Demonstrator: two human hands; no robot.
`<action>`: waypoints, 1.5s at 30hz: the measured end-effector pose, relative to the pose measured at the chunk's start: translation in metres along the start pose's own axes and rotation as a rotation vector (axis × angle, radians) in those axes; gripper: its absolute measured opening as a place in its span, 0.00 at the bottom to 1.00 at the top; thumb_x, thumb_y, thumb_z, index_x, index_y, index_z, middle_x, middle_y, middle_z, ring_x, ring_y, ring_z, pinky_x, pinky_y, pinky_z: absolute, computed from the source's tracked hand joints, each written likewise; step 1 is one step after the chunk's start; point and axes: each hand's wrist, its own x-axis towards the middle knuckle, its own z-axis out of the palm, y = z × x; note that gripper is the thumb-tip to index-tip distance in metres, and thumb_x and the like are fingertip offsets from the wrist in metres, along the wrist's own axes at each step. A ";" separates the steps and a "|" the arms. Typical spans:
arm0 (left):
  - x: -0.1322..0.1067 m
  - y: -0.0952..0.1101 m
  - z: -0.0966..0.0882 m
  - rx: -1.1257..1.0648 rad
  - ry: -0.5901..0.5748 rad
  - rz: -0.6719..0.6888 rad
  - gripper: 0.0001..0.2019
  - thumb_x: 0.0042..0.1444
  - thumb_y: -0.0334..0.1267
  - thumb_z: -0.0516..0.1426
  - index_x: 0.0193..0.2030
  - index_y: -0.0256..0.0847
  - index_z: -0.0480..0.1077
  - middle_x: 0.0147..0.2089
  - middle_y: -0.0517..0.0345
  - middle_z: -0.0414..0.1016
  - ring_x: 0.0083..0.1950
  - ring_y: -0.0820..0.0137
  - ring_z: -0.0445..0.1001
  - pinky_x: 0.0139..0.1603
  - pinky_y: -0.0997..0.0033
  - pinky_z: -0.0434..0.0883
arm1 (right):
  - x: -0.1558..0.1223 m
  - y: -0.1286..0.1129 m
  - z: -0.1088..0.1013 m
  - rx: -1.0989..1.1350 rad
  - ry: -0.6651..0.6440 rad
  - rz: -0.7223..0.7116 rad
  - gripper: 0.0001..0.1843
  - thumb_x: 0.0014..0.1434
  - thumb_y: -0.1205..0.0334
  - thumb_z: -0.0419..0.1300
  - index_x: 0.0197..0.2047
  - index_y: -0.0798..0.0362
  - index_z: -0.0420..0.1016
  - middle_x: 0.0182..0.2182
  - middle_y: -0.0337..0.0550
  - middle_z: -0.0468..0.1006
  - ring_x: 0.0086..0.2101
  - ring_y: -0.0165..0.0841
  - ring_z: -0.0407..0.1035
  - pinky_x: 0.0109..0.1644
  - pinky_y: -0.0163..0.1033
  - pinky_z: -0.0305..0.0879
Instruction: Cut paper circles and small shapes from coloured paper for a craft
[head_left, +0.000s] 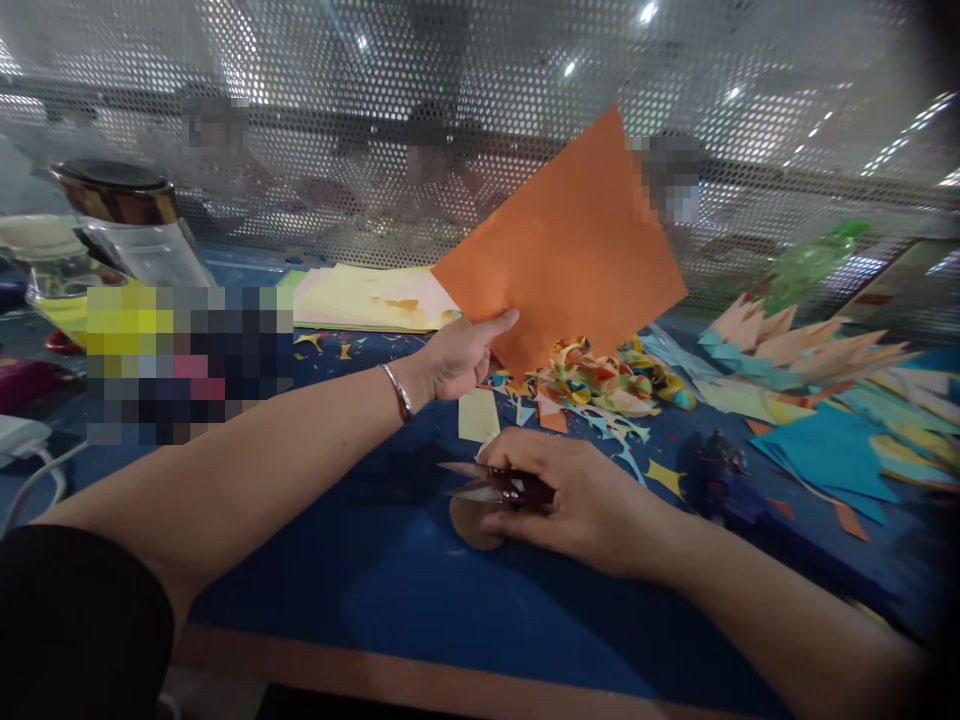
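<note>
My left hand (469,350) pinches an orange paper sheet (570,240) at its lower left edge, thumb on the near face. The sheet is raised and tilted over the far side of the blue table (300,570). Closer to me, my right hand (577,495) is closed around dark-handled scissors (525,487). Their blades point left and are slightly apart, with nothing between them. Below the blades is a round brown flat piece (472,527), partly covered by my right fingers; whether I hold it I cannot tell.
Cut scraps (600,380) pile up beyond my right hand. A pale paper stack (337,295) lies behind my left hand. To the right are a folded-paper piece (795,345), blue paper (832,455) and a dark blue tool (772,525). A lidded jar (142,225) stands left.
</note>
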 end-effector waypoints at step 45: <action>-0.020 -0.011 0.008 0.217 -0.314 -0.294 0.09 0.63 0.31 0.54 0.41 0.36 0.77 0.35 0.49 0.81 0.34 0.69 0.78 0.37 0.68 0.76 | -0.001 0.046 -0.040 0.218 0.671 0.257 0.20 0.51 0.51 0.68 0.26 0.49 0.60 0.26 0.37 0.72 0.22 0.27 0.63 0.25 0.35 0.62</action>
